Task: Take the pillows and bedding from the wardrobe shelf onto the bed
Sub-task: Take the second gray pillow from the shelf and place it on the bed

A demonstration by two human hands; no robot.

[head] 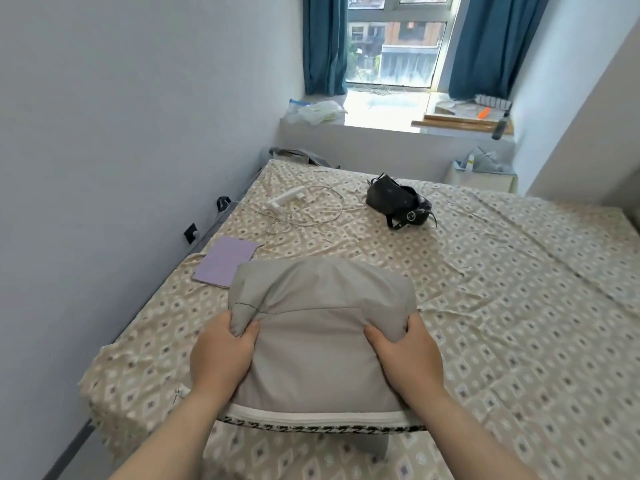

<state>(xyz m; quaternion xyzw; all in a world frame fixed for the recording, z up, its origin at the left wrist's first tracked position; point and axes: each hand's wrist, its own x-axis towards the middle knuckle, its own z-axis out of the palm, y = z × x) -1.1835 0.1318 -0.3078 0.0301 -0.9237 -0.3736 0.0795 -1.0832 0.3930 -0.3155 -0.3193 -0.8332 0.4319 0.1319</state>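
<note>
A narrow bedroom, the bed (485, 306) in its patterned sheet running up to the window wall. I would lower the grey pillow (318, 327) flat onto the bed's near end, short of the lilac pad (225, 261) at the bed's wall side, releasing both sides together. The left hand (221, 355) and right hand (405, 355) each grip a bunched fold at the pillow's flanks, thumbs on top. Whether it already rests on the bed is unclear.

Fingertips of left hand (221, 355) and right hand (410, 358) buried in pinched folds of the grey pillow (322, 344), houndstooth layer (311, 427) beneath the fingers seen only as an edge, purple sheet (225, 261) corner covered beyond the left fingers, forearms (166, 441) cut off below.
</note>
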